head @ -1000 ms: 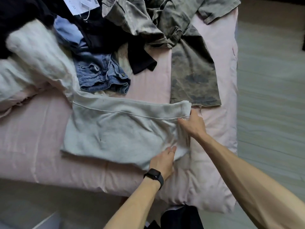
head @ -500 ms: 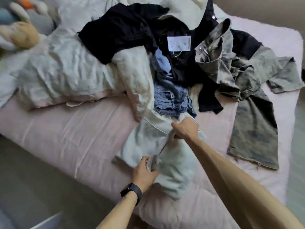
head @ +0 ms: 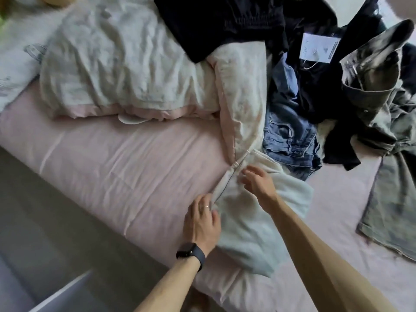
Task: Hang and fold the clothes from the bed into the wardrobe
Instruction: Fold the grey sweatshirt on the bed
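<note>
- Pale garment (head: 254, 221): folded over on the pink bed (head: 112, 158), on the wearer's side of the blue jeans (head: 290, 140), its far corner touching or just beside their hem.
- Handling, as a guess: soft, light, limp knit or jersey. It won't hold a crease alone and will slide on the sheet if dragged. Not fragile.
- Where to hold: the doubled seam edge on the side away from the jeans looks the firmest line. Pinch both layers there, or slip flat hands under to lift the stack.
- Left hand (head: 202, 221): palm down on that seam edge, well off from the jeans. Its fingers (head: 206, 200) are mostly straight and pressing the fold flat, thumb on the cloth. No clear pinch visible.
- Right hand (head: 258, 181): over the garment's end nearest the jeans, with fingers (head: 249, 171) spread and loosely bent, holding nothing. Can't tell if the tips touch the cloth or hang just above it.
- Both forearms reach in from the bed's near side, the right crossing over the garment.
- Beyond the jeans: black clothes (head: 225, 19) with a paper tag (head: 319, 48). Grey-green trousers (head: 391, 199) lie on the side of the jeans away from the left hand.
</note>
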A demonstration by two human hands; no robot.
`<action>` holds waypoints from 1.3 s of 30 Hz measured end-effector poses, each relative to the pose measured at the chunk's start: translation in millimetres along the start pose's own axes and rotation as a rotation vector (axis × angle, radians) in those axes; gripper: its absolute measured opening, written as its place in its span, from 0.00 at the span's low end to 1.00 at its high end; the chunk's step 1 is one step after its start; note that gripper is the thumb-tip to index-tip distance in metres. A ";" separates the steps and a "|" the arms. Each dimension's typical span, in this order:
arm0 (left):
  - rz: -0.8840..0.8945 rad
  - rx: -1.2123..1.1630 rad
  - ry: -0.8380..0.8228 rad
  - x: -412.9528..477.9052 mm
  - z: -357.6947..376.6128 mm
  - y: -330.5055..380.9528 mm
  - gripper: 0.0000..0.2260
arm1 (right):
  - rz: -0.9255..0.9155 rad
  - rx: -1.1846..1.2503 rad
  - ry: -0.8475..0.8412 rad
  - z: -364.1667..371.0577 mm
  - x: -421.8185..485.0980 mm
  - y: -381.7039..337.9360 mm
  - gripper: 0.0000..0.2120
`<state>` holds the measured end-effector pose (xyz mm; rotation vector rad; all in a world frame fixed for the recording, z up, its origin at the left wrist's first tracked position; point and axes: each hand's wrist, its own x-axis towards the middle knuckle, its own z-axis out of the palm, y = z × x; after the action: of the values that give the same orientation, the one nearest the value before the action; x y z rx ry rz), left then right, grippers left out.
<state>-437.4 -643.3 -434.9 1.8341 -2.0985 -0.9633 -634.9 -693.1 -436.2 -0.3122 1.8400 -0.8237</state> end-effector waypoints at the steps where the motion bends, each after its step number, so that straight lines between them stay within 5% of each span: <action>1: 0.122 0.054 -0.014 -0.1 5.4 5.5 0.22 | -0.087 -0.067 0.088 -12.9 -10.4 7.5 0.11; 4: 0.263 0.281 -0.202 3.4 23.0 8.4 0.23 | -0.338 -0.418 0.368 -45.8 -50.8 45.0 0.11; 6: 0.322 0.487 -0.352 9.3 32.3 -10.4 0.25 | -0.448 -0.718 0.473 -56.5 -77.3 79.3 0.20; 10: 0.332 0.694 -0.400 29.1 42.5 -39.4 0.30 | -0.284 -1.051 0.423 -54.4 -110.5 135.5 0.35; 14: 0.589 0.449 -0.260 14.1 56.8 7.1 0.29 | -0.256 -0.951 0.436 -48.0 -107.9 157.9 0.32; 17: 0.713 0.474 -0.339 12.4 76.4 25.5 0.29 | -0.244 -0.849 0.481 -39.8 -91.4 159.7 0.30; 24: 0.563 0.824 -0.431 66.3 91.2 -21.2 0.26 | -0.149 -0.860 0.426 -33.2 -59.4 192.2 0.30; 31: 0.233 0.427 -0.320 48.4 76.4 -15.2 0.32 | -0.102 -0.285 0.566 -48.3 -72.4 189.8 0.42; 39: 0.102 0.381 -0.375 56.0 77.1 3.1 0.40 | -0.108 -0.470 0.538 -38.5 -68.7 179.4 0.41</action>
<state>-493.5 -669.6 -507.4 1.7901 -2.7367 -0.9999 -612.0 -508.7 -498.2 -0.5264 2.5437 -0.5670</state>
